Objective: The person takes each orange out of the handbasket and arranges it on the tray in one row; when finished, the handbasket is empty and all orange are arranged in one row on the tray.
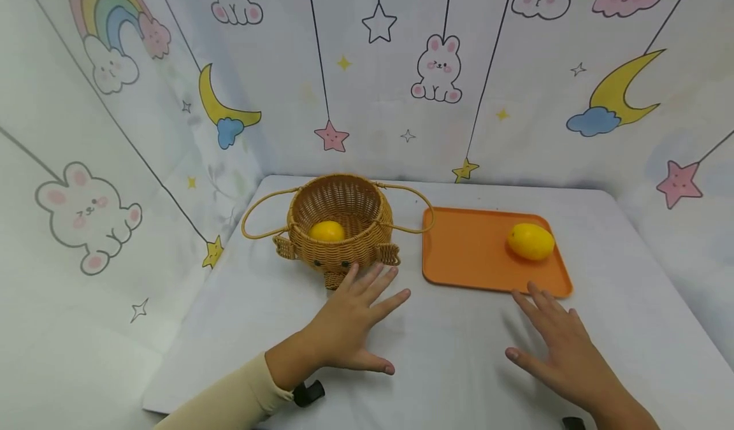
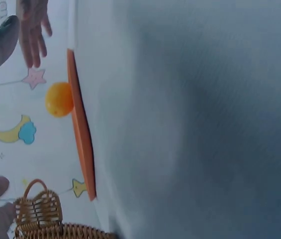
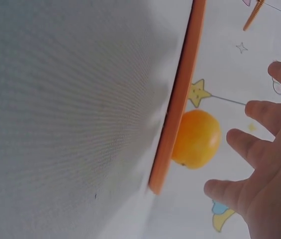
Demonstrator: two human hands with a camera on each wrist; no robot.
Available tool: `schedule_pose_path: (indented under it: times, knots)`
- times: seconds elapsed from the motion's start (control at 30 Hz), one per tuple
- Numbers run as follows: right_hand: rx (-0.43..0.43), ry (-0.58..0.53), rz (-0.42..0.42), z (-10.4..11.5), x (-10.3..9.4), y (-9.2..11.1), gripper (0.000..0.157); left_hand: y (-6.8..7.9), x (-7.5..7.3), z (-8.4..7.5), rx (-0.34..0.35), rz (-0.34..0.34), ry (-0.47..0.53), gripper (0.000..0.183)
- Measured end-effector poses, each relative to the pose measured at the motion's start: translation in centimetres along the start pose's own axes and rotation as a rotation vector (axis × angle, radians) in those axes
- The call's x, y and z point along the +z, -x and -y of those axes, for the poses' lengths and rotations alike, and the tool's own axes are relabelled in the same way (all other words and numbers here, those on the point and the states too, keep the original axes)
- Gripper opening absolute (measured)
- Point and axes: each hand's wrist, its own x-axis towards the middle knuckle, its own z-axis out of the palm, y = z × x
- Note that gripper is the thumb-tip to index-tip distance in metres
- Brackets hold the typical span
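Note:
A woven basket [image 1: 338, 226] shaped like an animal stands at the back left of the white table, with a yellow-orange fruit [image 1: 327, 230] inside it. To its right lies an orange tray [image 1: 476, 251] carrying a second yellow fruit [image 1: 530, 241] [image 3: 196, 139] [image 2: 59, 99]. My left hand [image 1: 358, 315] lies flat with fingers spread just in front of the basket, holding nothing. With straight fingers, my right hand [image 1: 559, 341] [image 3: 264, 164] hovers in front of the tray's near right corner, a short way from the fruit. The tray's edge [image 3: 177, 104] [image 2: 80, 129] shows side-on in both wrist views.
A white cloth covers the table [image 1: 459, 366]. Fabric walls printed with rabbits, moons and stars [image 1: 436, 70] close in the back and both sides. The basket's thin loop handles [image 1: 264, 216] stick out sideways, the right one reaching the tray.

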Motion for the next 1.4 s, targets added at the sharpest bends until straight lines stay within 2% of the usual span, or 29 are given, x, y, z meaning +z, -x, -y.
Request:
schedule_pose_path:
  times: [0.13,0.27,0.53,0.8,0.93,1.1,1.3,1.4]
  knots:
    - [-0.025,0.033,-0.017,0.2,0.2,0.3,0.097,-0.2,0.5,-0.8,-0.047,0.105,-0.03,0.128]
    - [-0.054,0.09,-0.032,0.5,0.6,0.6,0.098,-0.2,0.9,-1.4,-0.085,0.14,-0.036,0.129]
    - [-0.044,0.128,-0.016,1.1,0.9,1.0,0.104,-0.5,1.2,-1.7,-0.108,0.149,-0.015,0.13]
    - [-0.029,0.177,-0.005,1.6,0.8,1.1,0.107,-1.5,1.6,-1.9,-0.097,0.095,-0.017,0.132]
    - [0.003,0.183,0.025,1.5,0.7,1.1,0.109,-2.2,2.1,-2.1,-0.091,0.116,-0.011,0.132]
    - [0.02,0.187,0.03,1.0,0.6,1.2,0.109,-4.6,2.8,-2.4,-0.06,0.152,0.028,0.131]
    - [0.003,0.164,-0.023,0.4,0.0,1.3,0.106,-9.7,3.6,-2.4,-0.063,0.15,0.128,0.135]
    - [0.009,0.156,-0.032,0.3,-0.3,1.3,0.106,-12.4,3.2,-2.6,-0.077,0.15,0.185,0.137]
